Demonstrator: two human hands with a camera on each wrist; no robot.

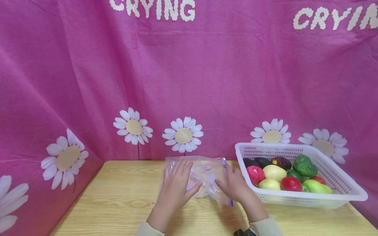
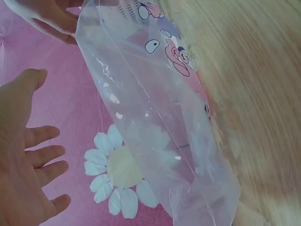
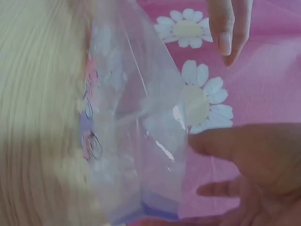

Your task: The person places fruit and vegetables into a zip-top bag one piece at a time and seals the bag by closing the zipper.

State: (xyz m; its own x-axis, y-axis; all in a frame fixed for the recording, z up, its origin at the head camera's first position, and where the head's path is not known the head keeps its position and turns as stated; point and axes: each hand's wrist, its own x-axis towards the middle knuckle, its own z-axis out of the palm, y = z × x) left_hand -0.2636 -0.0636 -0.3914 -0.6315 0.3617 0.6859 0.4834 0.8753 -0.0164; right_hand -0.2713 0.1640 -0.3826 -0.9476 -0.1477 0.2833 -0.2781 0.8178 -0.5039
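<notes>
A clear plastic zip bag (image 1: 206, 178) with pink and purple cartoon prints lies on the table, its purple seal strip (image 1: 230, 200) at the right end. Over the bag's left part is my left hand (image 1: 176, 182), fingers spread and thumb pointing right. In the left wrist view that hand (image 2: 28, 155) shows apart from the bag (image 2: 141, 113), nothing in its palm. My right hand (image 1: 234, 184) is at the seal end. The right wrist view has its thumb (image 3: 211, 142) right at the bag's edge, with the fingers loosely extended.
To the right stands a white perforated plastic basket (image 1: 298, 197) with several fruits and vegetables, among them a dark green bumpy one (image 1: 305, 166) and a red one (image 1: 291, 184). A pink cloth (image 1: 218, 82) with daisies hangs behind the wooden table (image 1: 118, 196).
</notes>
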